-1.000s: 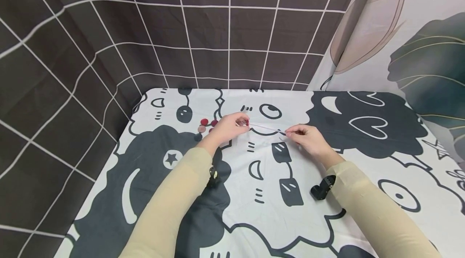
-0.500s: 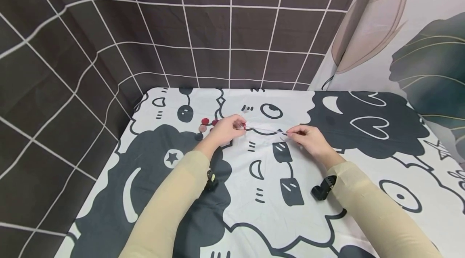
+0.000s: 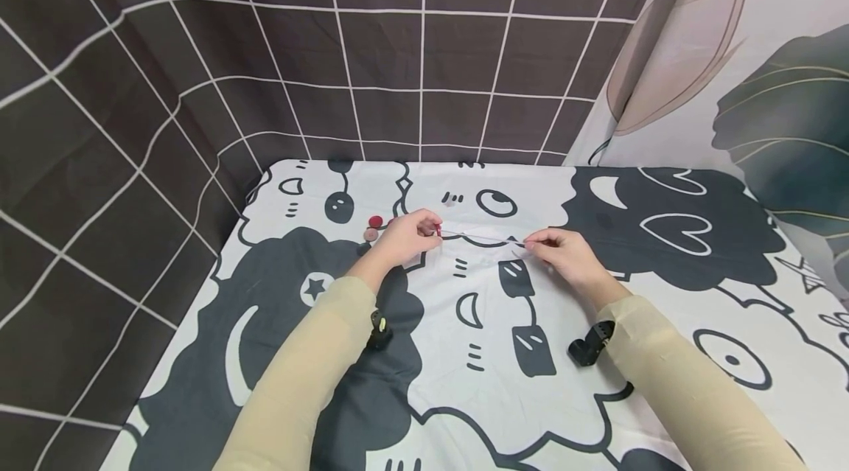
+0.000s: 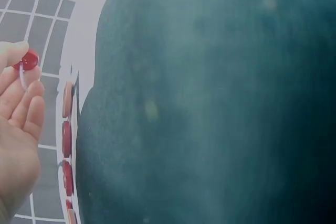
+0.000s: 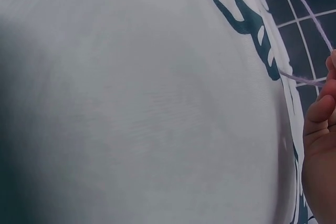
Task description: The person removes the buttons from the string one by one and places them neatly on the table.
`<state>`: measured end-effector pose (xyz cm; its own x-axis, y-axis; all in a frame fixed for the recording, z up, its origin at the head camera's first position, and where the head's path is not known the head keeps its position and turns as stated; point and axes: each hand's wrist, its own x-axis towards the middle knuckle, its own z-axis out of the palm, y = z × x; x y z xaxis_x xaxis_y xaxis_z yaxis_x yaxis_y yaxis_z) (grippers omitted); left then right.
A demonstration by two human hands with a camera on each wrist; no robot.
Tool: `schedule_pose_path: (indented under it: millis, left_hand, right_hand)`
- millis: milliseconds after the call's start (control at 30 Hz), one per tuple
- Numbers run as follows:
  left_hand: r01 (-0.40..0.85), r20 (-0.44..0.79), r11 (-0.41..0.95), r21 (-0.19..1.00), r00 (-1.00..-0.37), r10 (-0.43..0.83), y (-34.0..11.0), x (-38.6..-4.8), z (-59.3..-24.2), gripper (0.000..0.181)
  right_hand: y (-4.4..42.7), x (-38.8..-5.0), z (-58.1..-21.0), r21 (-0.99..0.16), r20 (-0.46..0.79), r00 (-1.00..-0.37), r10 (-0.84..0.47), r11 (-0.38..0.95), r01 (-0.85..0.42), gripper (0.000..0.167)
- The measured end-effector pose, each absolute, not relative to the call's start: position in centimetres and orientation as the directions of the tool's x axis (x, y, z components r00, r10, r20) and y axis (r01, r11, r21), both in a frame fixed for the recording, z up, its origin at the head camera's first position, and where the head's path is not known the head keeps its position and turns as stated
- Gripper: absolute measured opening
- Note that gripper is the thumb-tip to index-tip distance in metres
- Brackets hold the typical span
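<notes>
My left hand (image 3: 407,236) pinches a round red disc-shaped bead (image 4: 30,60) between thumb and fingertips. A thin pale purple string (image 3: 474,235) comes out of the bead and runs nearly straight across to my right hand (image 3: 560,253). There my thumb and forefinger pinch the string. A second length of the string (image 5: 296,78) leads away from those fingers in the right wrist view. To the left of my left hand lie a red disc (image 3: 375,222) and a pink disc (image 3: 371,234). Several discs stand in a row in the left wrist view, among them a red one (image 4: 66,139).
A black-and-white cartoon cloth (image 3: 438,382) covers the table. Dark grid-patterned cloth (image 3: 371,51) hangs behind and at the left, and a leaf-patterned curtain (image 3: 783,110) is at the right. Each wrist wears a black camera (image 3: 590,343).
My left hand has moved a little to the left with the red bead, and the stretch of string between the hands is longer. The right hand stays in place.
</notes>
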<state>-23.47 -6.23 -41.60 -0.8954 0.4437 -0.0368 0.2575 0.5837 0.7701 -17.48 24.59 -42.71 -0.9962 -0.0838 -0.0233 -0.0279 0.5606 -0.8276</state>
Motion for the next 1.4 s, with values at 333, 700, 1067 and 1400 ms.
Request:
schedule_pose_path:
  millis: [333,700,1067,1400]
  left_hand:
    - [0.195,-0.089,0.618,0.762,-0.913,0.398,-6.9,-23.4,-41.4,0.033]
    - [0.187,-0.087,0.665,0.723,-0.930,0.356,-7.7,-23.4,-41.5,0.030]
    - [0.209,-0.044,0.634,0.744,-0.932,0.359,-8.5,-23.3,-41.7,0.030]
    - [0.224,-0.031,0.613,0.758,-0.926,0.377,-9.3,-23.0,-42.0,0.032]
  right_hand:
    - [24.4,-17.6,-42.7,-0.828,-0.029,-0.996,-0.079,0.561,-0.021,0.027]
    - [24.4,-17.6,-43.0,-0.836,-0.017,-0.996,-0.090,0.547,-0.035,0.026]
    - [24.2,-17.6,-42.8,-0.845,-0.023,-0.997,-0.080,0.534,-0.023,0.025]
    - [24.2,-17.6,-43.0,-0.846,-0.027,-0.996,-0.084,0.533,-0.022,0.027]
